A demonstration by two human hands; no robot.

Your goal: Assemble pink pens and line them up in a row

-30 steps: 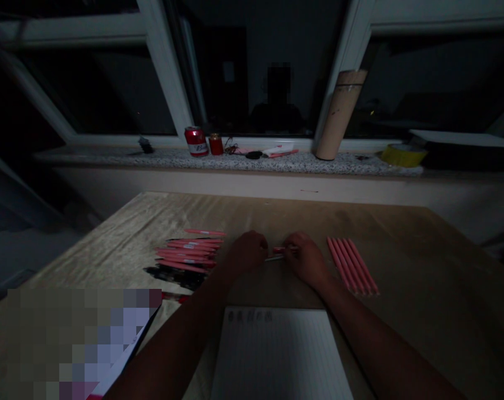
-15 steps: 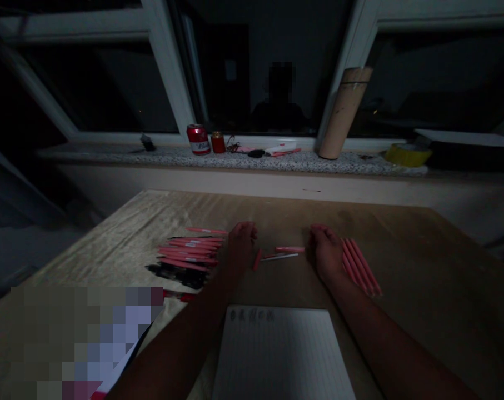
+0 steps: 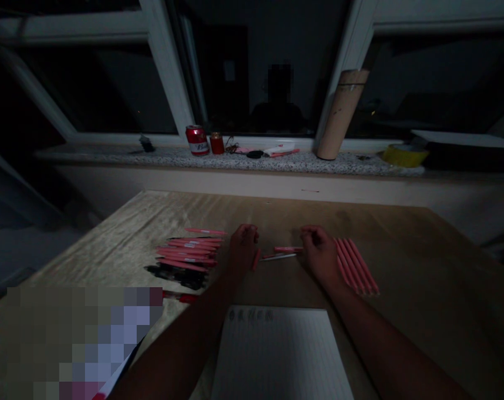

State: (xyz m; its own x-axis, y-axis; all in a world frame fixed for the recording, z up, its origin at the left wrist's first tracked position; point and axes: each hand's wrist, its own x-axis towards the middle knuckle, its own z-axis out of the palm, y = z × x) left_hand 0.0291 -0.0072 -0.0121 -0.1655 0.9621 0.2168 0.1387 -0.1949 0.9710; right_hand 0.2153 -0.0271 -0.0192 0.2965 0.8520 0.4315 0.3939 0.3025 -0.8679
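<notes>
Barrel (image 3: 287, 249) n thin rod (image 3: 278, 257) lay on the counter (image 3: 418, 261) btwn L hand (image 3: 242, 247) n R hand (image 3: 319, 253), short pink piece (image 3: 255, 259) just beside the L; both hands curled, cdn't tell if gripping anything; wide R-hand swing cld've skewed the pink row (image 3: 357, 266) tbh

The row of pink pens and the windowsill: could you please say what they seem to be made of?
Row of pink pens: probably plastic, from their smooth, evenly coloured look; gloss unclear in dim light. Windowsill: granite or imitation, from dark-and-light speckles; polish uncertain.
</notes>
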